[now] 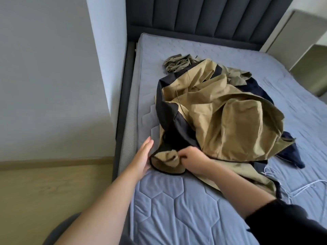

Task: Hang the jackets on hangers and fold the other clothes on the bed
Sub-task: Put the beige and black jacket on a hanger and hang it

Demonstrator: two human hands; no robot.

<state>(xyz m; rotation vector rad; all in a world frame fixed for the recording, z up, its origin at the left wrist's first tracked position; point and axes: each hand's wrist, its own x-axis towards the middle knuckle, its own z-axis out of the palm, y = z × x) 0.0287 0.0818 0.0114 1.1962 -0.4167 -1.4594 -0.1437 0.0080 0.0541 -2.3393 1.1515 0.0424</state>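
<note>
A big tan and black jacket (221,121) lies in a messy heap in the middle of the bed (173,209). The bed has a soft blue-grey cover with stitched shapes on it. One sleeve end (167,161) of the jacket sticks out toward the near side of the bed, close to the left edge. It is tan with a black rim.

The right hand (192,160) has its fingers curled and pinches the tan cloth of that sleeve end. The left hand (141,156) is flat, with its fingers straight and close together. It lies on the bed right beside the sleeve end, and its palm side touches the black rim. The right arm wears a black sleeve (283,221). The left arm is bare.

Behind the jacket, nearer the dark padded headboard (203,15), sits a crumpled green-brown piece of clothing (177,63). A dark blue piece of clothing (290,152) pokes out from under the jacket on the right. Thin white strings (300,186) lie on the bed just beside it.

To the left of the bed are a pale wall (44,68) and a light wooden floor (44,191).
</note>
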